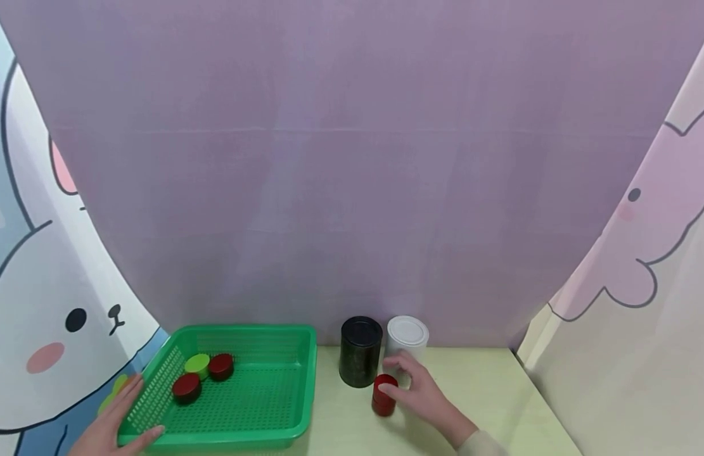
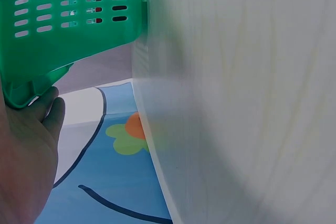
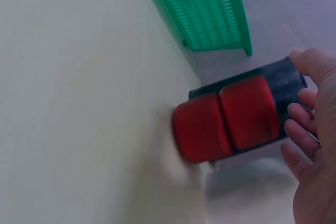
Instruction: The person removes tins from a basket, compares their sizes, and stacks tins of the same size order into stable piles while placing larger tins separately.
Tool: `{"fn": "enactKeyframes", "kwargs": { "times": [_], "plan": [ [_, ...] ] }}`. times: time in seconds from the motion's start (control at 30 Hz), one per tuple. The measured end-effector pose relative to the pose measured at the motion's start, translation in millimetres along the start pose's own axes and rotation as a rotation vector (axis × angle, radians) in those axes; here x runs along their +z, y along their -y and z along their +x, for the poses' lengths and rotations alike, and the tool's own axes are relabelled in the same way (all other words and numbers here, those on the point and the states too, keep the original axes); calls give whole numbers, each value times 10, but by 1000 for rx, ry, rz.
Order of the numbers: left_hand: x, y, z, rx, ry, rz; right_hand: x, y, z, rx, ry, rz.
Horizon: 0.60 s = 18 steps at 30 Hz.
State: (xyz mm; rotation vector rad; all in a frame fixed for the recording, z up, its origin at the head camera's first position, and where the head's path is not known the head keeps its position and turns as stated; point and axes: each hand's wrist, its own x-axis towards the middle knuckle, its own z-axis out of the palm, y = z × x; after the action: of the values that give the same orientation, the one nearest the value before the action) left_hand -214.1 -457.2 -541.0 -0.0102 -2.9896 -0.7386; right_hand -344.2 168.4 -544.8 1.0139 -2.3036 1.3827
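Observation:
My right hand (image 1: 417,389) is at a stack of two red round cap-like pieces (image 1: 384,405), its fingers spread with a gap to the upper piece in the right wrist view. There the stacked red pieces (image 3: 202,129) stand before a black can (image 3: 286,85), clear of the fingers of my right hand (image 3: 315,124). My left hand (image 1: 115,421) rests against the near left corner of a green basket (image 1: 249,437), fingers extended along its side. In the left wrist view, the fingertips of that hand (image 2: 31,140) touch the basket's rim (image 2: 31,90).
Inside the basket lie two red round pieces (image 1: 187,388) and a lime-green one (image 1: 198,365). The black can (image 1: 360,361) stands beside a white can (image 1: 407,332) at the back of the pale table (image 1: 488,380). A purple cloth (image 1: 352,177) hangs behind.

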Motion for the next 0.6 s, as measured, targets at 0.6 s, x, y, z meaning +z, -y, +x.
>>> {"fn": "enactKeyframes", "kwargs": {
  "times": [0.6],
  "plan": [
    [-17, -76, -23, 0, -13, 12, 315, 522, 541, -70, 170, 80]
  ]
}}
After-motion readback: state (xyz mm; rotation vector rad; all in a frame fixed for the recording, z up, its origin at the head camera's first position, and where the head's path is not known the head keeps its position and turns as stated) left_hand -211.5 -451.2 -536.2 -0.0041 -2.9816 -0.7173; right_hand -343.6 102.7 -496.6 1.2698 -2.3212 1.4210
